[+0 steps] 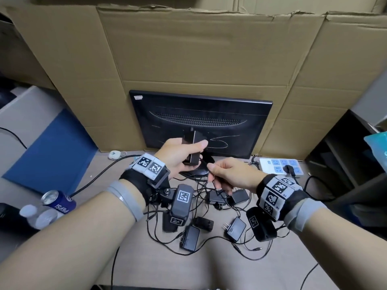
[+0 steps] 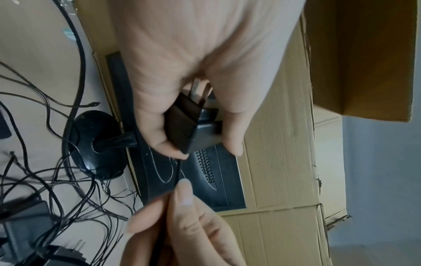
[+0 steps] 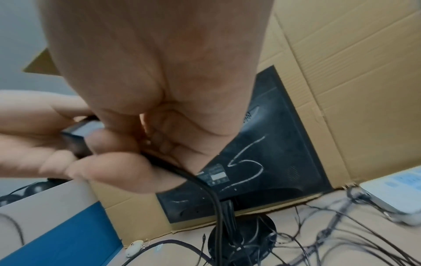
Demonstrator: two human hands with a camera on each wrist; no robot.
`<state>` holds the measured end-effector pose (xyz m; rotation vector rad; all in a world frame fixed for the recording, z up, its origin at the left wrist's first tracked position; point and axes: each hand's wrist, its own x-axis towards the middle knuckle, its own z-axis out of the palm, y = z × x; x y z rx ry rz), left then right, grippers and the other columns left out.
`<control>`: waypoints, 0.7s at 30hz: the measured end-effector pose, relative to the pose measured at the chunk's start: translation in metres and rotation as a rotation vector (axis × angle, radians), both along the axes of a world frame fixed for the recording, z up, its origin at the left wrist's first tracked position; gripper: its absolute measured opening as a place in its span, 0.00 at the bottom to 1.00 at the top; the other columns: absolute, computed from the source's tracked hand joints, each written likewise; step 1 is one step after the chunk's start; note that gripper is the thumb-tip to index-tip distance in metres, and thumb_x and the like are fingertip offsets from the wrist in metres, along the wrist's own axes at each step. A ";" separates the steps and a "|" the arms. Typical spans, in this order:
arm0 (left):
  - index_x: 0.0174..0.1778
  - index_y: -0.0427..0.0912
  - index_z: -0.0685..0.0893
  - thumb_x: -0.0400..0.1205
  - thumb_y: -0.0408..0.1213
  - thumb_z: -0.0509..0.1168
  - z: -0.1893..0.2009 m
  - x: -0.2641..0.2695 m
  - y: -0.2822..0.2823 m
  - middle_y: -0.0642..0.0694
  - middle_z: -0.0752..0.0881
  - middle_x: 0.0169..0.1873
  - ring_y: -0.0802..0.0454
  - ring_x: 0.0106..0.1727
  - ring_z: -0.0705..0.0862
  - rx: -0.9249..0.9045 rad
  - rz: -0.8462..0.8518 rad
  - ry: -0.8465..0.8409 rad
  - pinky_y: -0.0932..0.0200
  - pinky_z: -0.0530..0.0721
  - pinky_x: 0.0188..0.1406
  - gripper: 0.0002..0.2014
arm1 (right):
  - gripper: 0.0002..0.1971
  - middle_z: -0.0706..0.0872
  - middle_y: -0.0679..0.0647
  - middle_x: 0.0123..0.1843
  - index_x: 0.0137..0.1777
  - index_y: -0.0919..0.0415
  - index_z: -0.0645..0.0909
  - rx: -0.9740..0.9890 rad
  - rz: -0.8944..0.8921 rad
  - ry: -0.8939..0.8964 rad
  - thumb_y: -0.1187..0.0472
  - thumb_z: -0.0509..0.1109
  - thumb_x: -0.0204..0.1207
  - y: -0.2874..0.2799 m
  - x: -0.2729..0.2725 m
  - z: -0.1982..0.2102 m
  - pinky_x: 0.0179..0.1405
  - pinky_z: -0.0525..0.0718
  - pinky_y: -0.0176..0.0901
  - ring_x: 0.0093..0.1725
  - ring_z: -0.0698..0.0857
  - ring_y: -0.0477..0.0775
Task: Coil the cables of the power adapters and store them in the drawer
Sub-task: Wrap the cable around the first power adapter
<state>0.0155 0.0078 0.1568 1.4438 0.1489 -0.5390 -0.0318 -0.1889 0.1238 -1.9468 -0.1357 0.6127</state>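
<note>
Fingers and thumb of the left hand (image 1: 176, 152) curled round a black power adapter (image 1: 193, 150), a smooth, matte plastic block held upright above the desk (image 1: 129, 254); the left wrist view showed its two flat metal prongs pointing back into the palm. From the block's lower end a thin black cable (image 2: 178, 172) ran straight to the right hand (image 1: 232, 174), whose thumb and forefinger pinched it just beside the adapter, the other fingers curled loosely underneath. Both hands hovered close together, in front of the back of a black monitor (image 1: 201, 120) with a slotted vent strip and pale chalky scrawls on its casing.

Below the hands lay a loose heap of more adapters (image 1: 190, 237) on the pale, smooth desktop: at least five black rectangular blocks could be counted, some partly hidden by the wrists, their thin wires crossing in a tangle (image 1: 209, 243). One white power strip (image 1: 280, 166) with blue sockets sat to the right, a black plug seated in it. To the left stood one blue Pepsi can (image 1: 58, 200) and one clear plastic bottle (image 1: 38, 216), just beside each other. Creased brown corrugated cardboard (image 1: 188, 49) walled the desk behind the monitor. No drawer could be made out
</note>
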 end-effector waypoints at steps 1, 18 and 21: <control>0.55 0.35 0.90 0.76 0.38 0.84 -0.001 0.003 0.002 0.33 0.94 0.53 0.44 0.50 0.92 0.009 0.051 -0.008 0.50 0.92 0.46 0.17 | 0.24 0.85 0.53 0.29 0.43 0.60 0.85 -0.034 0.029 -0.036 0.47 0.57 0.93 0.004 0.000 0.006 0.26 0.75 0.45 0.19 0.76 0.54; 0.53 0.40 0.78 0.83 0.28 0.67 -0.003 0.035 0.014 0.37 0.82 0.52 0.43 0.52 0.84 0.255 -0.239 0.073 0.45 0.91 0.48 0.06 | 0.13 0.77 0.39 0.31 0.43 0.57 0.81 -0.071 -0.073 -0.553 0.52 0.69 0.88 0.012 0.056 0.053 0.36 0.75 0.28 0.31 0.74 0.38; 0.61 0.37 0.80 0.85 0.23 0.65 -0.010 0.041 0.013 0.33 0.85 0.60 0.39 0.59 0.87 0.239 -0.412 0.108 0.45 0.91 0.50 0.11 | 0.11 0.80 0.46 0.33 0.43 0.53 0.86 -0.103 -0.088 -0.600 0.48 0.74 0.84 0.015 0.070 0.039 0.39 0.77 0.36 0.34 0.75 0.43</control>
